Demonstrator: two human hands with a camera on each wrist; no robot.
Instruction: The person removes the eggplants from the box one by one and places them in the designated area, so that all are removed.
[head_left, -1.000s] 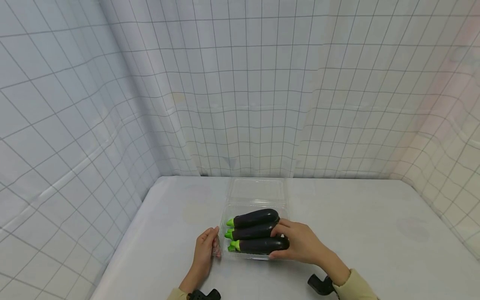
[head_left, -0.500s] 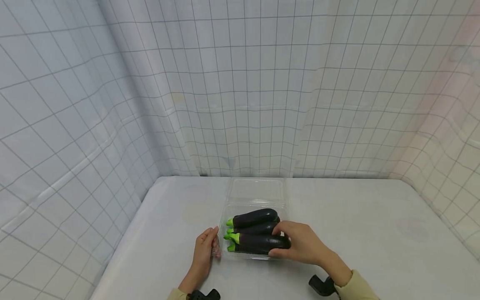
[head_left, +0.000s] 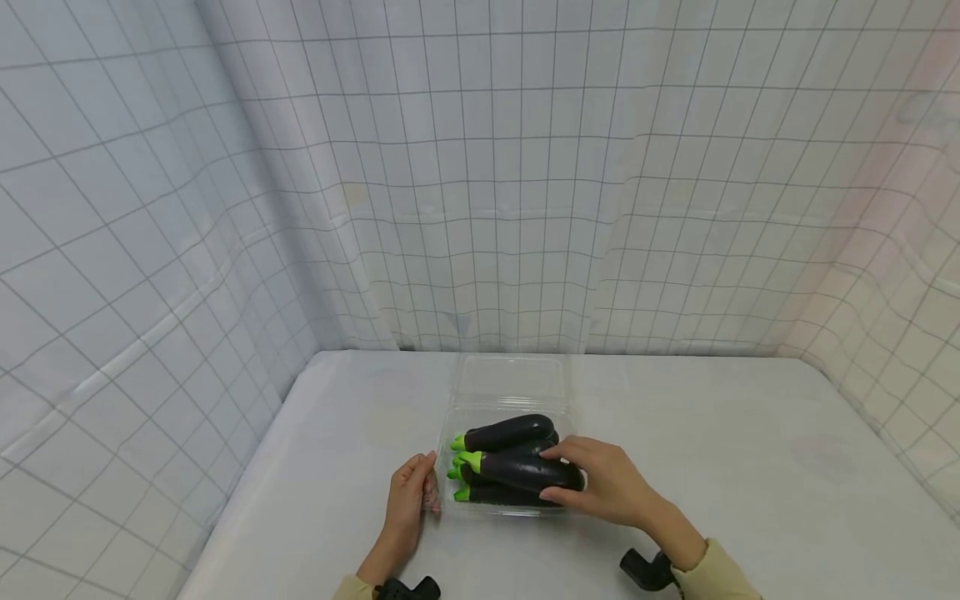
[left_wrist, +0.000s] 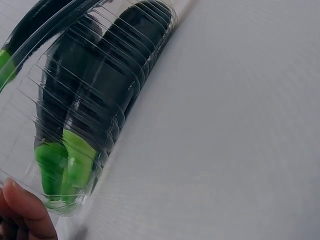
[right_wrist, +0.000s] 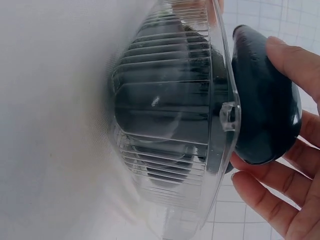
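Observation:
An open clear plastic clamshell container [head_left: 568,417] lies on the table with several dark eggplants with green stems inside. My right hand [head_left: 611,483] holds one eggplant [head_left: 517,471] by its blunt end, on top of the others, stem to the left. In the right wrist view, thumb and fingers grip that eggplant [right_wrist: 265,100] above the container's rim [right_wrist: 235,150]. At the container's left edge, my left hand [head_left: 407,500] pinches the rim with fingers curled. The left wrist view shows its thumb [left_wrist: 27,202] at the container's corner, and eggplants [left_wrist: 120,65] through the ribbed wall.
The container's clear lid [head_left: 513,379] is folded back toward the rear of the table. A white cloth covers the table [head_left: 697,425]. White grid-patterned curtains [head_left: 495,183] enclose the back and both sides.
The eggplant in my right hand has risen from the front of the container and shifted back over the other eggplants. My left hand stays at the container's left edge.

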